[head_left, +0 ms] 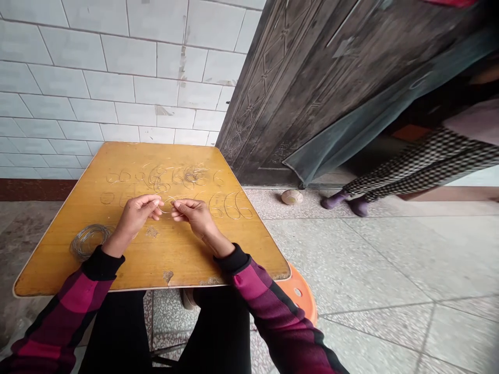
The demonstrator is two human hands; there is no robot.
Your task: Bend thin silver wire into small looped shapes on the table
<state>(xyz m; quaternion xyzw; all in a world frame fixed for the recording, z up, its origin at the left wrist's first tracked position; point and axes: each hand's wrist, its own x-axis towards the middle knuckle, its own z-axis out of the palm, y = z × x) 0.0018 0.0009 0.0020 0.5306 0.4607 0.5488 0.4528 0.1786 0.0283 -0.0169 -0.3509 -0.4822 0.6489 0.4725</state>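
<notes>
My left hand [137, 214] and my right hand [194, 212] meet over the middle of a yellow wooden table [171, 254]. Both pinch a thin piece of wire [167, 203] that spans the small gap between their fingertips. Beyond the hands, several bent wire loops [171, 177] lie scattered across the far half of the tabletop. More wire loops [232, 205] lie in a row just right of my right hand. A grey wire coil [89, 240] rests on the table by my left wrist.
A white tiled wall [117, 78] stands behind the table and a dark carved door [312, 78] to the right. Another person's legs in checked trousers and purple shoes [346, 201] stand at the doorway beside a small ball [291, 197]. An orange stool [300, 293] sits at the table's right corner.
</notes>
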